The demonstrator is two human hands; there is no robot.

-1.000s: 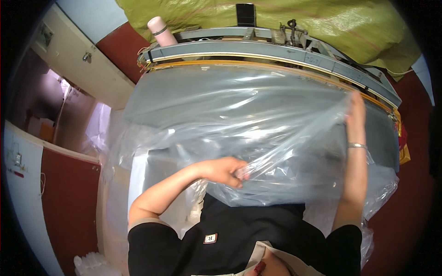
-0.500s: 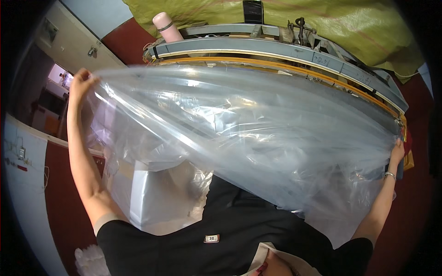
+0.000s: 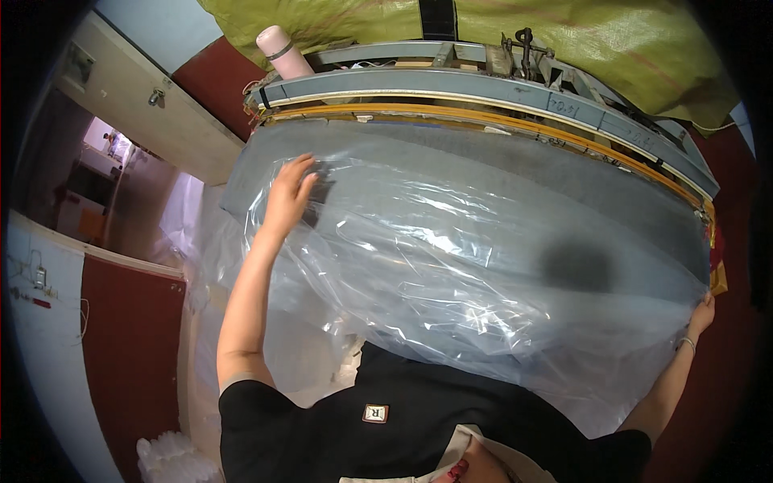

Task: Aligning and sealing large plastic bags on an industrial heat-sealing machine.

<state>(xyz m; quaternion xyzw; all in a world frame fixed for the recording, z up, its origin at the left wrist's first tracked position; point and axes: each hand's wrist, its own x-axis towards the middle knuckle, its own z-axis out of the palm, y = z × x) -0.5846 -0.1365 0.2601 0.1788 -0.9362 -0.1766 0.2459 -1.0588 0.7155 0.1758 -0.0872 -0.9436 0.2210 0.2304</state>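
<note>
One pink flask (image 3: 286,55) is stood by a grey rail (image 3: 451,83); one clear sheet (image 3: 443,241) is spread across the grey worktop (image 3: 620,181), its edge pinched by the right hand (image 3: 702,314); left hand (image 3: 290,193) splayed above, contact unclear.

A tarp (image 3: 580,40) is draped behind the flask (image 3: 284,54). Left of the flask, an open door (image 3: 129,84) is seen.

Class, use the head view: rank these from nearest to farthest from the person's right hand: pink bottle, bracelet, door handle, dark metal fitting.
1. Bracelet: on the wrist of the right hand.
2. Dark metal fitting: far side, right of centre.
3. Pink bottle: far side, left end of the grey frame.
4. Door handle: left of the bottle.
</note>
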